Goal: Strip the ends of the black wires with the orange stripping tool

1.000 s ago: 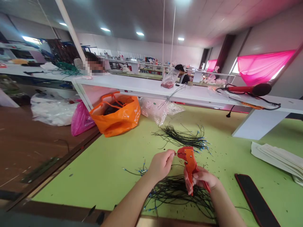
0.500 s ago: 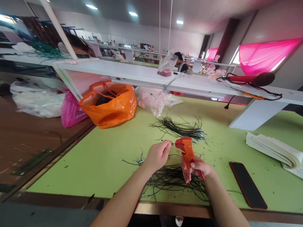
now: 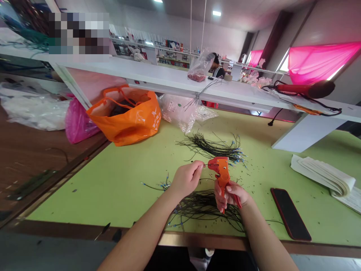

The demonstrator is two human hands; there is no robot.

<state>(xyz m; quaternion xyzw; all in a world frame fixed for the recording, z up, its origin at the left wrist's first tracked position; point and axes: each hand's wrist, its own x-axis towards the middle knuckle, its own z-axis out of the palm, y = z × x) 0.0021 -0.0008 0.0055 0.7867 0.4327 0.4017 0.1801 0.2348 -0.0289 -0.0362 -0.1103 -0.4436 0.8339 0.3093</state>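
My right hand is wrapped round the handles of an orange-and-red wire stripper. The tool stands upright with its jaws facing left. My left hand pinches a thin black wire, whose end runs into the stripper's jaws. Under both hands lies a bundle of black wires with small blue tips at the left. Beyond the tool rests another bundle of black wires, its blue and bare ends toward the right.
An orange bag and clear plastic bags stand at the back left. To the right are a phone and folded paper. A white shelf crosses behind, carrying a red heat gun. Black scraps dot the green tabletop.
The view has shifted slightly, so the bench sits a little higher in the picture. Both hands, the wire and the stripper keep nearly the same pose relative to each other.
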